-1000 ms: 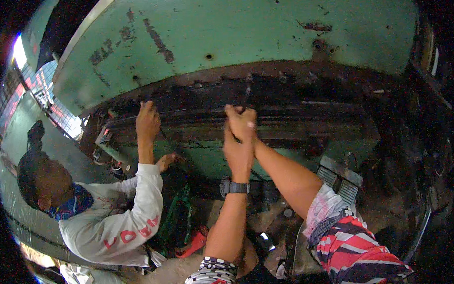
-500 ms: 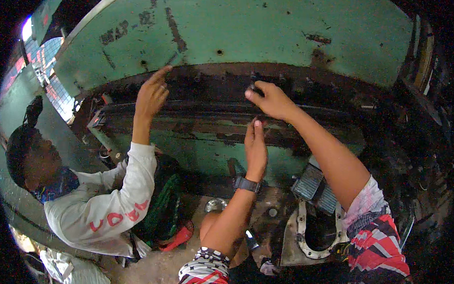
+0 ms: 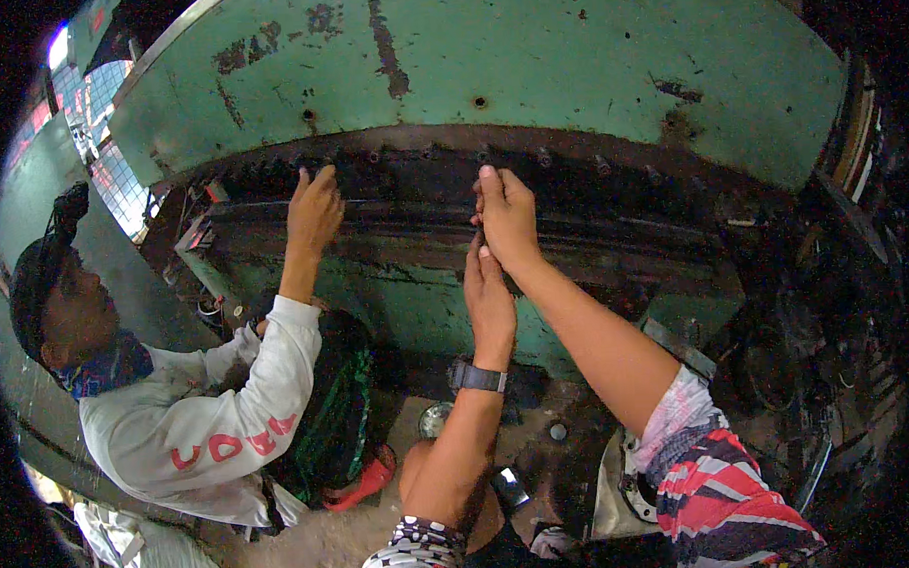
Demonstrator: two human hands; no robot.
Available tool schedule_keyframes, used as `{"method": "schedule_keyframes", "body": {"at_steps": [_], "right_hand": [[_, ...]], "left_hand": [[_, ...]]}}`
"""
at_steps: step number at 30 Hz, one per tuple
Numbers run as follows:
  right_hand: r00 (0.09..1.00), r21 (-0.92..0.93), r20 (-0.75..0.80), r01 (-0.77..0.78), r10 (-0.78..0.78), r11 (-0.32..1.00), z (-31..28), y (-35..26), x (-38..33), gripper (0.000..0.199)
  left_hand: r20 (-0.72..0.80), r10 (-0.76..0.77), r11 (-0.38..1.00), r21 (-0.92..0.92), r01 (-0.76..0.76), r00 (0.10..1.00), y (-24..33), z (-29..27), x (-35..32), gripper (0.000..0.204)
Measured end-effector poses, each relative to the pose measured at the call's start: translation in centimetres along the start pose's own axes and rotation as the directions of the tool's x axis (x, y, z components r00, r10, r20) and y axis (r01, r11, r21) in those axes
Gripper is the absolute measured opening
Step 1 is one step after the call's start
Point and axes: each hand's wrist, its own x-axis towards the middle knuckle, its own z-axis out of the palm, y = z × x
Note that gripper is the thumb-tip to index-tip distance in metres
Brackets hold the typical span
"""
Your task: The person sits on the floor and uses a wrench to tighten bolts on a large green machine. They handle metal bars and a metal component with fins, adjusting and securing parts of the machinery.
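The right hand point(image 3: 512, 222) is just below a bolt point(image 3: 484, 154), which sits in the dark strip point(image 3: 411, 185) under the green panel point(image 3: 567, 60) — its fingers are bent, but if they grip something, I cannot tell. Under it is the left hand point(image 3: 492, 308), fingers near together — its grip I also cannot tell. A co-worker's hand point(image 3: 314, 214) is at the same strip.

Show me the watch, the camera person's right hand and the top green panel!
Watch point(image 3: 483, 377), head view: on its dark band.
Camera person's right hand point(image 3: 513, 227), head view: on its back.
Top green panel point(image 3: 526, 51), head view: on its painted front.
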Motion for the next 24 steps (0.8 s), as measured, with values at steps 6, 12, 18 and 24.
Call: {"method": "schedule_keyframes", "body": {"at_steps": [6, 12, 18, 24], "right_hand": [[0.995, 0.062, -0.092, 0.044, -0.038, 0.997, 1.7, 0.3, -0.1, 0.035], [0.985, 0.155, -0.160, -0.037, 0.062, 0.987, 3.7, -1.0, -1.1, 0.034], [0.962, 0.528, -0.170, -0.093, 0.212, 0.844, 5.3, -2.5, -0.6, 0.032], [0.895, 0.734, -0.239, -0.088, 0.377, 0.673, 5.1, -3.7, -1.1, 0.032]], "left_hand": [[-0.042, 0.024, 0.998, 0.053, -0.022, 0.999, -0.3, -1.6, 1.4, 0.054], [-0.094, -0.086, 0.995, 0.049, 0.091, 0.992, 1.5, -2.6, 1.6, 0.049], [-0.217, 0.021, 0.995, 0.101, 0.001, 0.976, 1.2, -4.3, 2.5, 0.042], [-0.158, 0.352, 0.801, 0.562, -0.209, 0.922, 0.8, -5.8, 2.7, 0.039]]}}
